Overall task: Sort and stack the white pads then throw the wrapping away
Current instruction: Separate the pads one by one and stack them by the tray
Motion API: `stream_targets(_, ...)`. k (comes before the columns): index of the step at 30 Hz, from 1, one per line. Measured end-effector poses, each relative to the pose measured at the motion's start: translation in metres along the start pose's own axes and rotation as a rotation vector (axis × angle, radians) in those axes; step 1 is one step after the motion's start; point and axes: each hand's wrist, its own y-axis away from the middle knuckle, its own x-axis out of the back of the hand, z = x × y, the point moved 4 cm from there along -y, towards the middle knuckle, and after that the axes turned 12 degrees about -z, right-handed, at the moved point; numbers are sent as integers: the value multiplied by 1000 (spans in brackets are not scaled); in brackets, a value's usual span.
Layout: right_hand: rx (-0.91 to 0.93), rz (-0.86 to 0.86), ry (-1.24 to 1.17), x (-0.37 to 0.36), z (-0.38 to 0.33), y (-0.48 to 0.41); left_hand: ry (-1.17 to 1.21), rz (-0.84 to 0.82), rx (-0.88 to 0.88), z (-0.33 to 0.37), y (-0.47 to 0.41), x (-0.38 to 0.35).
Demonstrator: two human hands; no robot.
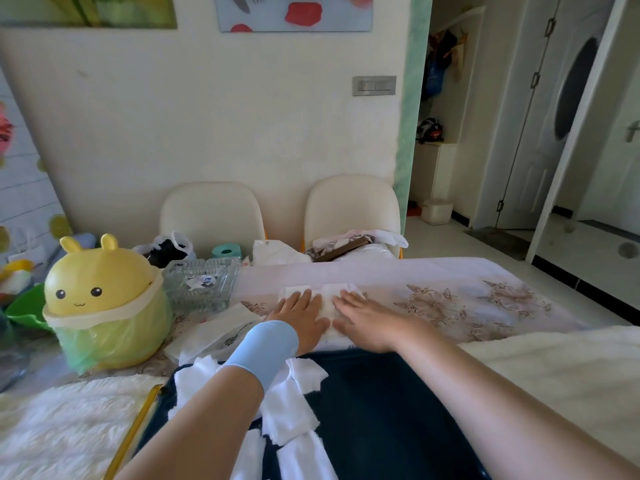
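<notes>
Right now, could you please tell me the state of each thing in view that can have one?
left hand: open, flat on the pad pile.
right hand: open, flat on the same pile.
pad pile: on the tablecloth, under both hands.
loose pads: scattered on the lap, unstacked.
wrapping: lying on the tablecloth, not yet binned.
yellow bin: lid shut.

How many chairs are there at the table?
2. The left chair stands behind the far edge of the table; the right chair is beside it. Others may be out of view.

White pads [326, 304] flat on table [450, 271]
</notes>
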Motion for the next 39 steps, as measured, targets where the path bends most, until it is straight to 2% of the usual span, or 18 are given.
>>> stream_targets(2, -18, 25, 32, -1, 1, -4, -27, -3, -1, -7, 0, -2)
stream_targets(5, 9, 121, 32, -2, -6, -9, 50, 139, -30, -14, -4, 0)
stream_targets(9, 27, 104, 27, -11, -11, -17, -44, 73, -15, -17, -10, -9)
stream_targets(13, 15, 75, -23, -7, -15, -15, 135, 163, -65, -13, 2, 0)
stream_targets(15, 28, 82, -17, -2, -19, -10, 282, 127, -78, -15, 15, 11)
stream_targets(19, 146, 284, -65, 8, -40, 6, 414, 89, -12, -45, 45, 24)
stream_targets(21, 218, 311, -132, 6, -61, 15, 429, 88, 15, -58, 69, 23)
stream_targets(25, 306, 237, -139, -11, -105, 29, 252, -13, 80, -71, 115, 1)
stream_targets(29, 373, 112, -76, -32, -131, 42, 221, -151, 98, -67, 147, -31)
stream_targets(33, 332, -25, -62, -44, -126, 57, 203, -183, 57, -43, 163, -45)
stream_targets(35, 286, -17, -90, -44, -115, 65, 225, -199, 72, -38, 159, -51)
stream_targets(39, 189, -1, -105, -40, -87, 77, 261, -198, -8, -12, 151, -47)
